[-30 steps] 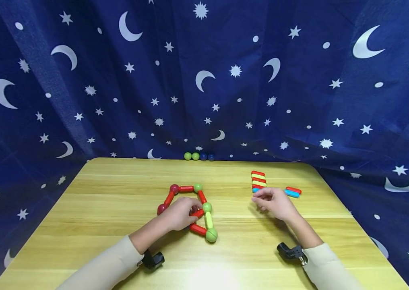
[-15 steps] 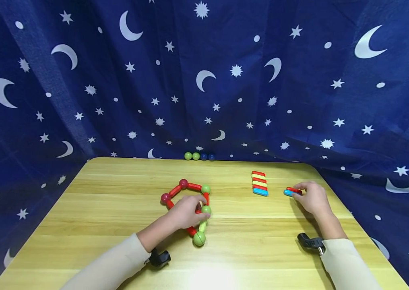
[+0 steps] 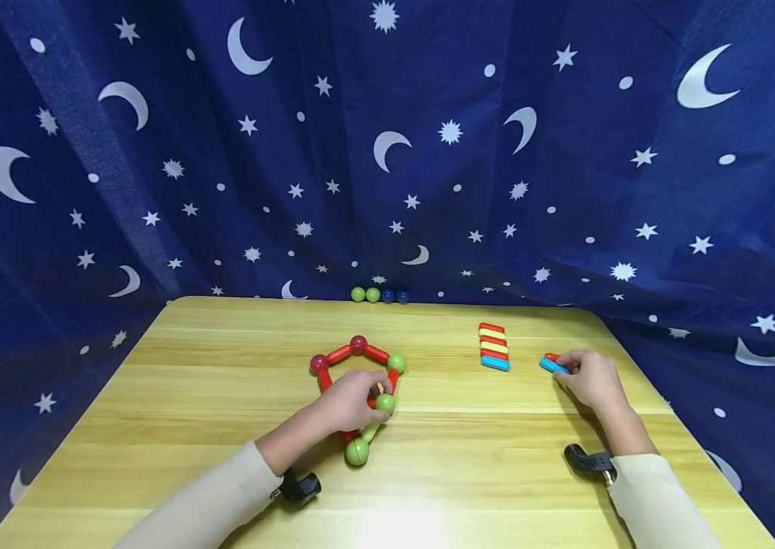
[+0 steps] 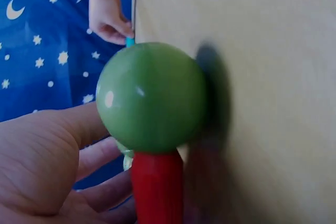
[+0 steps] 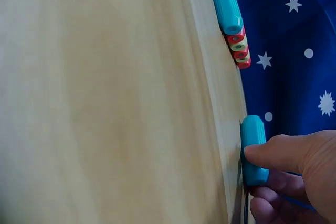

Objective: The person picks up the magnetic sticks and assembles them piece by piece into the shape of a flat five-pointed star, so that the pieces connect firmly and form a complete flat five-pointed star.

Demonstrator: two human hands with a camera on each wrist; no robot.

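My left hand (image 3: pixel 353 400) grips a green ball (image 3: pixel 385 402) on the right side of a ring of magnetic balls and rods. Red rods (image 3: pixel 339 354), dark red balls (image 3: pixel 358 344) and green balls make up this ring, partly hidden behind the hand. Its nearest green ball (image 4: pixel 152 98) looms large in the left wrist view, with a red rod (image 4: pixel 157 187) joined to it. Toward the right of the table, my right hand (image 3: pixel 593 377) pinches a blue magnetic rod (image 5: pixel 253 129), thumb on its side. A red rod (image 3: pixel 551 356) lies right behind it, partly covered by the fingers.
A row of red, yellow and blue rods (image 3: pixel 494 347) lies left of my right hand. Along the table's back edge sit two green balls (image 3: pixel 373 295) and two dark blue balls (image 3: pixel 395 296). Behind the table (image 3: pixel 223 328) hangs a blue curtain (image 3: pixel 332 137).
My right hand has moved right from the row of rods to the separate blue and red pair and taken hold. The left hand has turned the ring clockwise, its nearest green ball swinging left.
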